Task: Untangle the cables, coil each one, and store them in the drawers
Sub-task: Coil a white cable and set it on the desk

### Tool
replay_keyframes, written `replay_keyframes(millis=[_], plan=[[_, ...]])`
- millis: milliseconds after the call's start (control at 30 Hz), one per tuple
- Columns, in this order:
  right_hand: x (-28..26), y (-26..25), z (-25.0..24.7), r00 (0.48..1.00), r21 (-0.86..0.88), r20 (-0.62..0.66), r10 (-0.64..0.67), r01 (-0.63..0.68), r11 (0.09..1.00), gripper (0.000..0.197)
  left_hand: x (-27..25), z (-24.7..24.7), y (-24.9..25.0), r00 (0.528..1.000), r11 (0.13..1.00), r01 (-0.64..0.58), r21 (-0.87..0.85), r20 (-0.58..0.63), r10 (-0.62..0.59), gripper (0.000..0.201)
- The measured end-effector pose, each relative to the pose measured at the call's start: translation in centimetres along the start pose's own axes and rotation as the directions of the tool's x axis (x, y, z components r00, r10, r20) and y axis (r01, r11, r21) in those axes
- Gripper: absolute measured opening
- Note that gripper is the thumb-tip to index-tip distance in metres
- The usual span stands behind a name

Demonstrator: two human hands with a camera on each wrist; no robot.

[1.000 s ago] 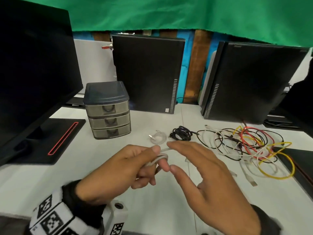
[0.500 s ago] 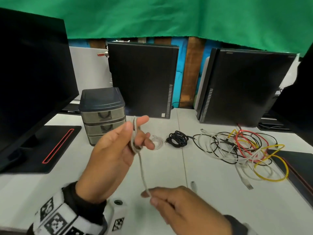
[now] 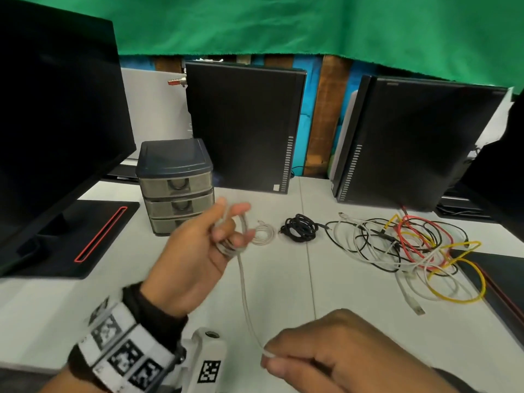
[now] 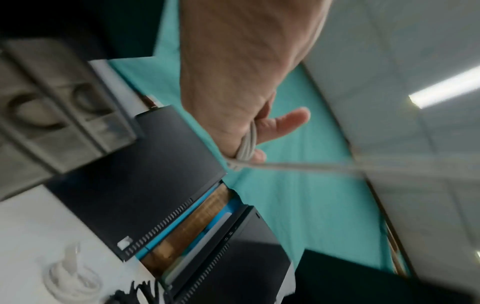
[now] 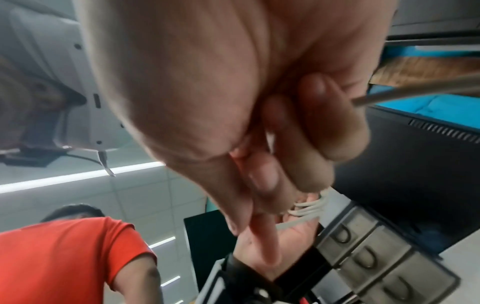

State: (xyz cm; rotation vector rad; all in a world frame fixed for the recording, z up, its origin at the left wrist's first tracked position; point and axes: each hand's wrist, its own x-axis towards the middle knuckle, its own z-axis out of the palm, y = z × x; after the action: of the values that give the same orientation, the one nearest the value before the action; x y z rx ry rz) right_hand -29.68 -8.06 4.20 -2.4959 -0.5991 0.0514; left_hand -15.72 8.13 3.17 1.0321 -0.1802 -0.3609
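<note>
Grey cable (image 3: 244, 282): several turns wound around the left hand's fingers, the free length running down taut to the right hand, above the table (image 3: 283, 279).
Left hand (image 3: 195, 259): raised in front of the drawer unit, thumb and fingers curled on the turns; the left wrist view shows the loops bunched at the finger bases.
Right hand (image 3: 337, 347): low and near the body, pinching the cable's tail between thumb and fingertips.
Done coils: a small white coil (image 3: 263, 235) and a black coil (image 3: 300, 231) lie on the table just beyond the left hand.
Tangle (image 3: 411, 248): white, black, red and yellow cables in a heap, well right.
Drawer unit (image 3: 177, 188): three drawers, all closed.
Risk: judged likely, slack in the tail lets turns slip off the fingers; pulling too hard cinches them tight, hard to slide off.
</note>
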Motion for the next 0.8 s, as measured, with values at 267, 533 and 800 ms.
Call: replay_keyframes(millis=[267, 533, 800], plan=[[-0.6, 1.2, 0.0, 0.988, -0.082, -0.073, 0.137, -0.143, 0.986, 0.036, 1.0, -1.2, -0.7, 0.992, 0.988, -0.127, 0.087, 0.024, 0.125, 0.038], [-1.8, 1.1, -2.4, 0.878, 0.175, -0.47, 0.087, -0.004, 0.985, 0.029, -2.8, -0.1, -2.7, 0.854, 0.626, -0.397, 0.671, 0.52, -0.015, 0.047], [0.3, 3.4, -1.0, 0.733, 0.379, -0.652, 0.194, 0.093, 0.921, 0.016, -4.0, 0.4, -0.2, 0.683, 0.987, 0.007, 0.16, 0.72, -0.122, 0.044]])
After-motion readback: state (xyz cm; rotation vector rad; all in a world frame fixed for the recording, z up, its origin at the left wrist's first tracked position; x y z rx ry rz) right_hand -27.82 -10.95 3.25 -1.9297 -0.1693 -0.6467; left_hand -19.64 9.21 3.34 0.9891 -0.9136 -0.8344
